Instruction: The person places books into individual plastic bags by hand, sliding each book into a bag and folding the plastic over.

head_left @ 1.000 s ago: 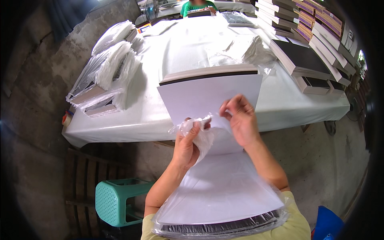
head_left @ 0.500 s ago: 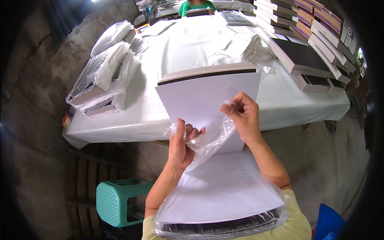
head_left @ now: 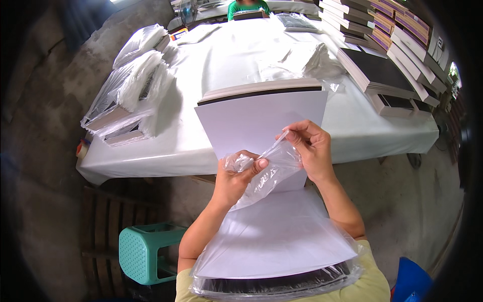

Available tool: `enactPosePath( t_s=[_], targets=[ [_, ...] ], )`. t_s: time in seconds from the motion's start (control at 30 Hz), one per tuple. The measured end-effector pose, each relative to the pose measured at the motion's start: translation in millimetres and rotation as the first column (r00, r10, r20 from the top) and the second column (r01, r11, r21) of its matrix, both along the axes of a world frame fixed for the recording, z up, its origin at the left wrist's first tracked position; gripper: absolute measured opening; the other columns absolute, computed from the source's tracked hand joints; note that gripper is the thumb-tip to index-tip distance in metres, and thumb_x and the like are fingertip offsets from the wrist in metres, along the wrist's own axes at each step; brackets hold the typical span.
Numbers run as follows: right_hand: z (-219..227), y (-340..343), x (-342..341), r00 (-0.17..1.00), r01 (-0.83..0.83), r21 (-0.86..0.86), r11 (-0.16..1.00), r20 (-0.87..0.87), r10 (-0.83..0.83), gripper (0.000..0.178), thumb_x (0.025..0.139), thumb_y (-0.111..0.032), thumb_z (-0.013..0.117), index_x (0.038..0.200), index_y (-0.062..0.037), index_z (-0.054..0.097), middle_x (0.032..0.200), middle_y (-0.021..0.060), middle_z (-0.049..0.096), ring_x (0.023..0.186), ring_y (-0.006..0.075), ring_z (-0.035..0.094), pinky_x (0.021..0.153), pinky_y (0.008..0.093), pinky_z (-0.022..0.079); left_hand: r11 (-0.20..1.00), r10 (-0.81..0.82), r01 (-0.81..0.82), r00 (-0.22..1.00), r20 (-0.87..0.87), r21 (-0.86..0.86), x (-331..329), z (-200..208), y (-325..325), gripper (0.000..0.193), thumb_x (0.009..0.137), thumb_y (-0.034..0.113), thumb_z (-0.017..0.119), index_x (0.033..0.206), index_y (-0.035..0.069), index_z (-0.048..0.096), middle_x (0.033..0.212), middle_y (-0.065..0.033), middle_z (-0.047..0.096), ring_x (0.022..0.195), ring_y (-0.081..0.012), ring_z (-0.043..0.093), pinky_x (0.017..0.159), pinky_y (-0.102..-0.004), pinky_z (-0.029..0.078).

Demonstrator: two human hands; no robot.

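Observation:
Between my two hands stretches the mouth of a clear plastic bag (head_left: 269,178). My left hand (head_left: 235,180) is closed on the bag's gathered film. My right hand (head_left: 313,148) pinches a raised fold of the same film between thumb and fingers. Against my body lies the bagged part, a stack of large white sheets (head_left: 276,241) with a dark layer at its near end. Beyond my hands, a white sheet (head_left: 261,118) stands tilted in front of a thick pale stack with a black layer (head_left: 261,90) at the table's near edge.
Plastic-wrapped blocks (head_left: 121,90) are piled at the left of the white-covered table (head_left: 196,131). Crumpled clear bags (head_left: 307,58) lie farther back. Tall black-and-white stacks (head_left: 382,73) rise at right. A green stool (head_left: 138,254) stands lower left. A person in green (head_left: 246,7) sits at the far end.
My left hand has turned and moved right, its thumb now pointing toward my right hand. My right hand has shifted slightly, drawing the film into a narrow peak.

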State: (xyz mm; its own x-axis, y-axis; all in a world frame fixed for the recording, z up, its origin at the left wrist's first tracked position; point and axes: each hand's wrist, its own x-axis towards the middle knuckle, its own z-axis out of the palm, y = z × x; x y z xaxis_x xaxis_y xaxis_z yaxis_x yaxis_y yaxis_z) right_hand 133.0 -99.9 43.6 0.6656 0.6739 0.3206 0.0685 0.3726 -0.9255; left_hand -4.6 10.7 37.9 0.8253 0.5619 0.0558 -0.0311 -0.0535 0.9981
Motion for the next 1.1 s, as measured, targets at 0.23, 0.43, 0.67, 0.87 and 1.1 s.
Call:
enactPosePath(
  t_s=[0.23,0.43,0.67,0.87,1.1],
  targets=[
    [5.2,-2.8,-1.0,0.982,-0.143,-0.049,0.988,-0.129,0.136,0.02,0.076,0.0,0.06,0.096,-0.002,0.055,0.083,0.0102,0.063,0.065,0.005,0.056,0.05,0.0159,0.039,0.999,-0.008,0.006,0.999,-0.042,-0.051,0.9,-10.9,3.9,0.032,0.072,0.031,0.07,0.073,0.0,0.062,0.057,-0.0005,0.053,0.056,-0.0085,0.047,0.052,-0.0223,0.038],
    [-4.1,-0.9,1.8,0.997,-0.053,-0.181,0.982,0.039,0.061,0.005,0.073,0.002,0.062,0.075,-0.0009,0.06,0.077,0.0066,0.062,0.063,0.005,0.053,0.052,0.0168,0.04,0.998,0.036,-0.046,0.969,0.243,0.034,5.2,-3.7,0.0,0.044,0.066,0.028,0.075,0.098,0.001,0.06,0.077,-0.0033,0.059,0.068,-0.0099,0.052,0.063,-0.0242,0.044],
    [-16.8,5.1,0.7,0.942,-0.06,-0.068,0.996,0.325,0.079,0.011,0.077,-0.01,0.064,0.076,0.0003,0.061,0.075,0.0009,0.055,0.065,0.0051,0.048,0.055,0.0177,0.04,0.985,-0.111,0.112,0.994,0.015,-0.134,16.3,5.8,-4.3,0.035,0.073,0.011,0.067,0.103,-0.004,0.056,0.105,-0.0083,0.052,0.085,-0.0117,0.05,0.073,-0.025,0.042],
    [-18.4,3.8,-9.5,0.977,0.007,-0.062,0.998,0.215,0.007,0.013,0.081,-0.011,0.059,0.079,0.0015,0.055,0.075,0.0001,0.049,0.066,0.0071,0.046,0.061,0.0194,0.039,0.99,0.002,0.046,0.939,0.345,-0.132,16.9,-14.2,5.3,0.014,0.076,0.013,0.065,0.079,0.002,0.058,0.106,-0.0098,0.049,0.088,-0.0128,0.049,0.074,-0.026,0.043],
    [-11.0,1.9,-5.7,0.794,-0.309,0.223,0.925,-0.475,0.38,0.014,0.088,-0.019,0.048,0.081,-0.0073,0.052,0.063,0.001,0.048,0.056,0.0046,0.046,0.053,0.0182,0.041,0.9,-0.115,0.203,0.964,0.238,-0.386,3.7,-9.1,0.2,0.023,0.077,0.026,0.065,0.075,0.006,0.053,0.061,-0.0004,0.053,0.054,-0.0085,0.048,0.048,-0.0213,0.037]
  ],
)
